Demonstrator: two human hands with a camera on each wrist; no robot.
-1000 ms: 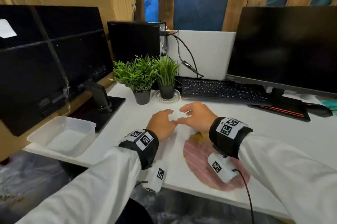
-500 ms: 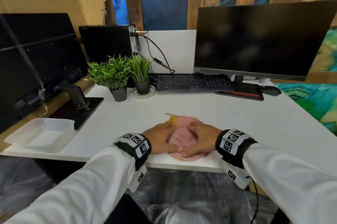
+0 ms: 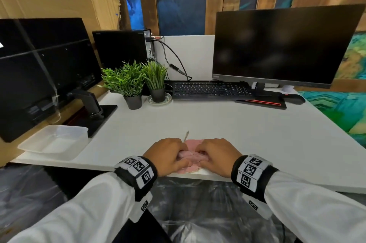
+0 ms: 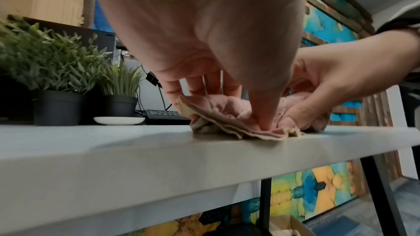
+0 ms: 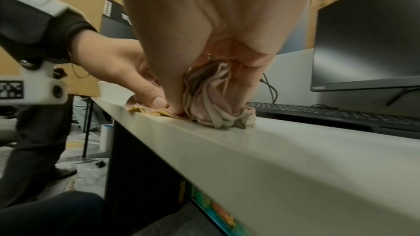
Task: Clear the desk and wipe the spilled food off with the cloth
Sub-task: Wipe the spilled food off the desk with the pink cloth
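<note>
A pink cloth point(image 3: 191, 158) lies bunched at the front edge of the white desk point(image 3: 227, 124), its yellowish edge point(image 4: 268, 136) reaching the rim. My left hand point(image 3: 168, 155) grips its left side, thumb pressed down on the folds point(image 4: 264, 119). My right hand point(image 3: 216, 156) holds the right side with curled fingers, the gathered cloth point(image 5: 211, 100) under its palm. A thin corner of the cloth point(image 3: 186, 136) sticks up beyond the hands. No spilled food shows on the desk.
A clear plastic container point(image 3: 54, 141) sits at the desk's left front. Two potted plants point(image 3: 128, 82), a keyboard point(image 3: 212, 90), a mouse point(image 3: 294, 99) and two monitors point(image 3: 281, 44) line the back. Plastic sheeting point(image 3: 198, 213) covers the floor below.
Both hands drew back from mid-desk to the front edge, and the cloth, flat a second ago, is now gathered into a bunch between them. The view tilted upward.
</note>
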